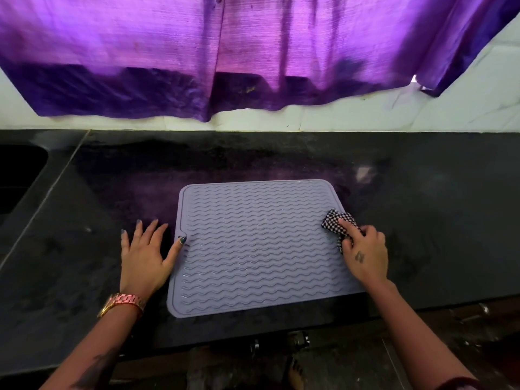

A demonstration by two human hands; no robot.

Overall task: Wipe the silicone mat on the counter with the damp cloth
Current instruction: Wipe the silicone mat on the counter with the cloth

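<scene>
Right hand [365,254] grips checked cloth [336,222] pressed on silicone mat [253,243] right edge; left hand [146,251] flat, fingers spread on table [84,192], thumb pinning mat's left edge. Wiping looks barely started, most ridges between hands left

Dim scene — violet light glows through the curtain [253,52], tinting the dark counter [422,192]; wide-angle bending at edges.

No readable text in your view.
You have a small dark tattoo mark on the back of your right hand [365,256], but its shape cannot be made out as letters or numbers; your watch [123,301] on the left wrist shows no legible brand.
</scene>
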